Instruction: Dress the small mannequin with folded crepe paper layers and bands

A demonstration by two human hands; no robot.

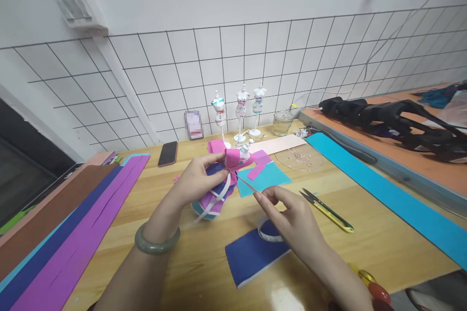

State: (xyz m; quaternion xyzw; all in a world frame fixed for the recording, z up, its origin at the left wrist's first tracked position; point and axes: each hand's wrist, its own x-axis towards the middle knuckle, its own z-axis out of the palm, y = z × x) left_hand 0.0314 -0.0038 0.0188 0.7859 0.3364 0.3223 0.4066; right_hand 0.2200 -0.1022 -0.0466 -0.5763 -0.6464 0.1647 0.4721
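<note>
My left hand [199,175], with a green bangle on the wrist, is closed around the waist of a small doll dress [208,202] in pink, navy, purple and teal. The dress sits on a little white mannequin [245,148], its bust showing above the pink top. A narrow white ribbon [222,197] hangs down the skirt front. My right hand [290,209] pinches a thin strand [245,183] drawn taut from the waist; it looks like the ribbon's other end. Under this hand, a white ribbon loop [264,235] rests on a navy sheet [244,255].
Yellow-handled thread snips [328,211] lie to the right. Behind stand white mannequins [241,104], a phone [194,125] and a glass of water [282,123]. Another phone [168,154], purple sheets [109,204], a teal sheet [270,180], a blue strip [379,194] and a bead dish [301,159] surround the work.
</note>
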